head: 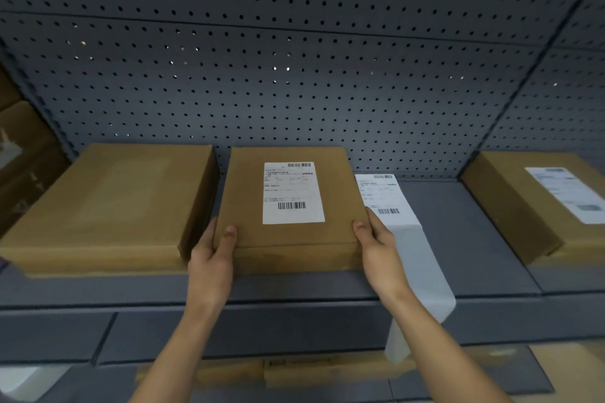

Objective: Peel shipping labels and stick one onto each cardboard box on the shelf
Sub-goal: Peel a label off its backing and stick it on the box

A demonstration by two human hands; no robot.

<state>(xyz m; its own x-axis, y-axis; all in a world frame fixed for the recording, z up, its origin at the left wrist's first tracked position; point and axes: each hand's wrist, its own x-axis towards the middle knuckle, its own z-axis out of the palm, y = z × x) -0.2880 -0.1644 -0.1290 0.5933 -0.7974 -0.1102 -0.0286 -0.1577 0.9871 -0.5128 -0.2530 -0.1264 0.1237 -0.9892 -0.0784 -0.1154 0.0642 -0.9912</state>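
A flat brown cardboard box [248, 206] lies in the middle of the grey shelf [474, 239], with a white shipping label [293, 193] stuck on its top. My left hand [212, 258] grips its front left corner, thumb on top. My right hand [376, 245] grips its front right corner. Left of it lies a larger cardboard box [108, 206] with a bare top. At the far right sits a third box [510, 206] that carries a label [566, 193]. A strip of label paper [409, 239] lies on the shelf right of the middle box and hangs over the front edge.
A dark perforated back panel [294, 75] rises behind the boxes. More cardboard cartons [19, 147] stand at the far left beyond the shelf post. Below the shelf edge, another brown box [294, 370] shows on a lower level.
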